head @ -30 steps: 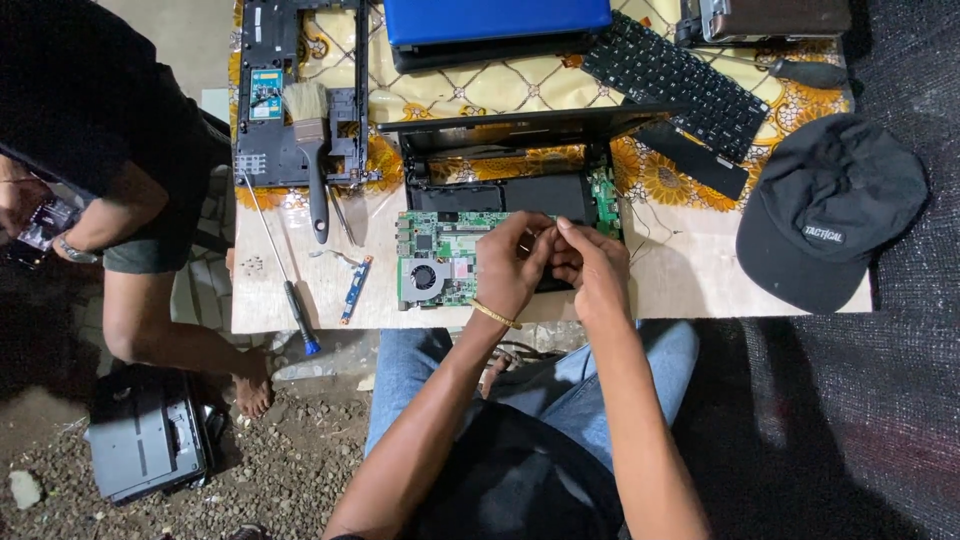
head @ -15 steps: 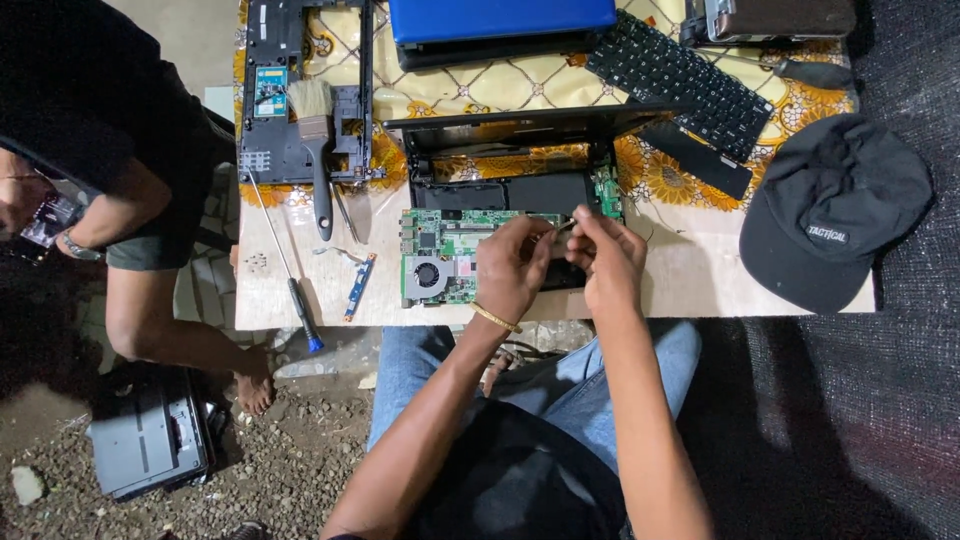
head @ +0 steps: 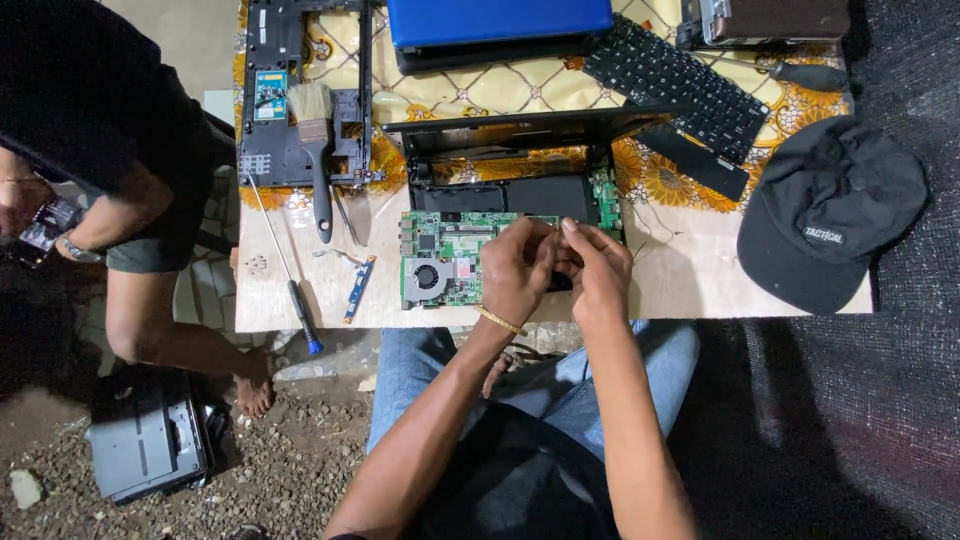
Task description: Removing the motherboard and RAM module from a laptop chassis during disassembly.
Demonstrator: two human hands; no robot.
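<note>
- Two bare hands meet over a green laptop motherboard [head: 445, 262] that lies on the near edge of a small table [head: 690, 290].
- Left hand [head: 515, 272], with a gold bangle at the wrist, rests curled on the board's right part, fingers bent inward and together.
- Right hand [head: 598, 268] sits just beside it, fingertips touching the left hand's; the fingers seem pinched on something small, but the view is too coarse to tell what, if anything, they grip.
- A round cooling fan [head: 427, 277] sits in the board's left part, uncovered.
- Behind the board stands an open black laptop base shell [head: 520, 160]; it holds a dark panel and a narrow green board at its right wall.
- A second stripped chassis frame [head: 270, 150] lies at the table's far left, with a small blue-green board inside it and a paintbrush [head: 317, 150] laid across it.
- A long screwdriver with a blue-tipped handle [head: 290, 280] and a thin blue strip board [head: 358, 290] lie left of the motherboard.
- A loose black keyboard [head: 675, 85], a blue laptop [head: 500, 22] and a black cap [head: 830, 215] occupy the far and right sides.
- Another person's arm [head: 150, 320] is at the left, well apart from the hands.
</note>
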